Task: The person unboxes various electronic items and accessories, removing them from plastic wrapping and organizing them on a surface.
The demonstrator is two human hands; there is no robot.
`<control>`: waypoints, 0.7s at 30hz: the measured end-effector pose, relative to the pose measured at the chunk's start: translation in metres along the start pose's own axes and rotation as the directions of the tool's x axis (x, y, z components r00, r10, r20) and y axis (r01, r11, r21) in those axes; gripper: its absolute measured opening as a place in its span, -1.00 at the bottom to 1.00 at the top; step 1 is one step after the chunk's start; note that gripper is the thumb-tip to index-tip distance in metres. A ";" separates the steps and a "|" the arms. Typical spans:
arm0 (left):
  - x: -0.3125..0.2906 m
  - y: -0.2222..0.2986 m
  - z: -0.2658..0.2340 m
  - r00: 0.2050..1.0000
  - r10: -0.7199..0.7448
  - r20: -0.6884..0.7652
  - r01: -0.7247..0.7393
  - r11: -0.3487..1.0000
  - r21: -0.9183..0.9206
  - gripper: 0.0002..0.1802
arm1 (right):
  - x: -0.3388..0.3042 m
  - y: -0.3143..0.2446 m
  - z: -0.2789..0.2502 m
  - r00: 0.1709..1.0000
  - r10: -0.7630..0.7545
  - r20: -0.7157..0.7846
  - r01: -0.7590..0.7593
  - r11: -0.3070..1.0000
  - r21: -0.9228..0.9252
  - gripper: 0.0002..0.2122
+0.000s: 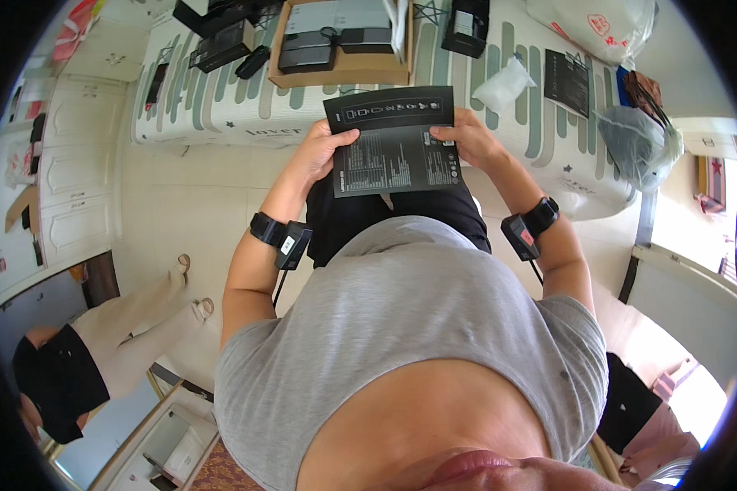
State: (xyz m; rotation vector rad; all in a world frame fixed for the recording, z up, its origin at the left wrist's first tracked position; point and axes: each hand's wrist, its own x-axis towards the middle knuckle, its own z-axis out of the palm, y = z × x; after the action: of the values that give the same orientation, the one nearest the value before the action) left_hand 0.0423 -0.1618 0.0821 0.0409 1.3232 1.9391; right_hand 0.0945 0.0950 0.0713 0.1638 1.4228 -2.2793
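A black printed sheet [393,151], with a crease across it and rows of small white text and icons, is held up over my lap. My left hand [327,147] grips its left edge, thumb on the front face and fingers behind. On the opposite edge, my right hand [472,141] pinches it the same way. The fingers behind the sheet are partly hidden. Just beyond it, an open cardboard box [340,78] with dark and grey packs inside sits on the patterned cloth [237,123].
Black boxes [221,47] lie at the far left and another black box [467,29] at the far right. A white crumpled wrapper [504,85], a black booklet [567,82] and plastic bags [643,143] are on the right. One person [70,376] stands at the left, another [630,409] at the lower right.
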 end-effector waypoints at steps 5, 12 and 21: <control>-0.009 0.001 -0.004 0.991 -0.137 -0.003 0.136 0.981 -0.138 -0.65 | 0.004 0.011 0.007 0.998 -0.011 -0.062 0.014 0.999 0.045 -0.75; -0.024 -0.026 -0.036 0.998 -0.060 0.034 0.064 0.993 -0.099 -0.60 | 0.019 0.015 0.023 0.999 0.006 -0.049 -0.004 0.999 0.048 -0.76; -0.040 -0.033 -0.071 0.999 -0.047 -0.005 0.045 0.971 -0.235 -0.70 | 0.039 0.025 0.046 0.993 0.075 -0.093 -0.077 0.997 -0.019 -0.86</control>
State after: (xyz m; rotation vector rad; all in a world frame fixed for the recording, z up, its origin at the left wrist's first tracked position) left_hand 0.0587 -0.2356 0.0379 -0.1162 1.0836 2.0456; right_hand 0.0769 0.0338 0.0587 0.3151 1.4620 -2.2188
